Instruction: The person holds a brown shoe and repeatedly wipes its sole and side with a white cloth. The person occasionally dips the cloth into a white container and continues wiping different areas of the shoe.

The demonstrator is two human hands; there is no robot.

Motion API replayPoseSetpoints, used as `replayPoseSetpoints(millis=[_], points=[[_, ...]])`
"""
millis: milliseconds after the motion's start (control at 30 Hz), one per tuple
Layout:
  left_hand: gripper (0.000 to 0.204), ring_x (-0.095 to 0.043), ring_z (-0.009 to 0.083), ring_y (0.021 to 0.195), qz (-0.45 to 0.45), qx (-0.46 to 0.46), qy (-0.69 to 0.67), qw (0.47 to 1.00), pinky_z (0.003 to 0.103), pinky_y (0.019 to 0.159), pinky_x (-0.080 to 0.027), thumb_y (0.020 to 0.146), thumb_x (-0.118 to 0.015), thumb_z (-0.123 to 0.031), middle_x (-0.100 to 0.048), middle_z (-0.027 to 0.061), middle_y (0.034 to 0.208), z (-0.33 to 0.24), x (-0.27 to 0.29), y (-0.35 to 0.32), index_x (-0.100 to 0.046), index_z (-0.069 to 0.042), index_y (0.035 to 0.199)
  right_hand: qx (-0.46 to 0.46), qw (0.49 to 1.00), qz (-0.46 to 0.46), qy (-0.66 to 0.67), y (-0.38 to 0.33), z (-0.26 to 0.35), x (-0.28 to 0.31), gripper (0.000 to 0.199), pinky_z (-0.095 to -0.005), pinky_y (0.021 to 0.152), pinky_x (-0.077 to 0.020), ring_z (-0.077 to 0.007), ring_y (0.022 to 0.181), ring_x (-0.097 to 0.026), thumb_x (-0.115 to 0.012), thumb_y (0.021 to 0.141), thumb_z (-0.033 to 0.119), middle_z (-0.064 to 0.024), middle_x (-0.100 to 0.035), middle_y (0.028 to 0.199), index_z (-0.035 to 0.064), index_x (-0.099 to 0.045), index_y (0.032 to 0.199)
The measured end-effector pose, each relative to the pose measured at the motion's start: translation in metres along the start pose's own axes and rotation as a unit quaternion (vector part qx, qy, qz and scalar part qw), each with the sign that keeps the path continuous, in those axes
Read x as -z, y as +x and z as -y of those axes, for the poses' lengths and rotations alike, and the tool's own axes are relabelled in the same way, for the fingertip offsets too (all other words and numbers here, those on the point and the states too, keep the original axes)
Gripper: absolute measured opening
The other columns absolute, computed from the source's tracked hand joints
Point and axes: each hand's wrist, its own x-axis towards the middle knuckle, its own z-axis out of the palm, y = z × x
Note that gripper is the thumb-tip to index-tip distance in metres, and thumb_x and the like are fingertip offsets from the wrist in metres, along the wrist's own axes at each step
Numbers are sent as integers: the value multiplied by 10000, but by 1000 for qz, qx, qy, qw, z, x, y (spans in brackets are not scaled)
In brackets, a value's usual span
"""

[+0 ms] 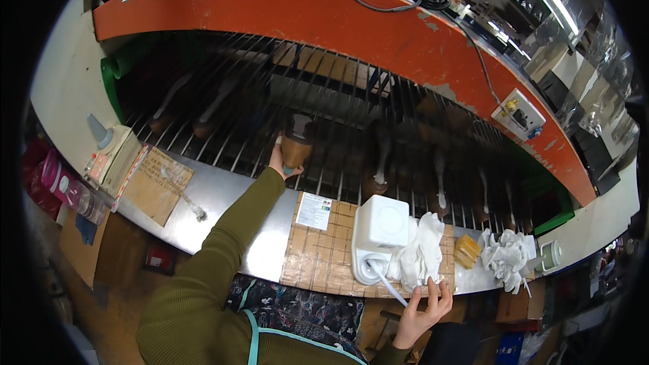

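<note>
My left hand [285, 165] reaches out over the rack of metal bars. Its fingers are closed round a brown shoe-shaped piece [296, 150] with a dark top. My right hand [424, 312] is at the front edge of the bench with its fingers apart and nothing in them. Close to its fingertips lies a crumpled white cloth [420, 251]. A white stick handle [391, 288] slants out of the opening of a white plastic container [382, 224] and ends near that hand.
Several dark long pieces, blurred, lie on the bar rack [331, 176] under the orange panel [297, 7]. A yellow block [466, 251] and another crumpled cloth [506, 257] are at right. At left are cardboard [159, 186] and a beige box [116, 162]. A power socket [519, 115] carries a cable.
</note>
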Motion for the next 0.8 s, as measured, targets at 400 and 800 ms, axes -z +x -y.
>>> replayPoseSetpoints(millis=[400,800], points=[[917,-297,461,1351,-71,-66,-122,988,533,1047,-302,866,-470,-635,-52,245,1542,39,-109,-158,74,-272,1509,191,966,122,127,147,30,-44,321,-429,999,-350,-322,1152,-457,-690,797,104,-129,-579,1163,71,-650,1114],[699,-380,393,1333,201,197,-76,957,449,1061,-338,940,-376,-596,-333,225,1479,93,-77,-211,-169,-260,1517,-58,789,609,58,228,37,-319,1030,-349,1060,-352,-285,1281,-434,-791,660,550,-220,-451,1379,-36,-349,1382]])
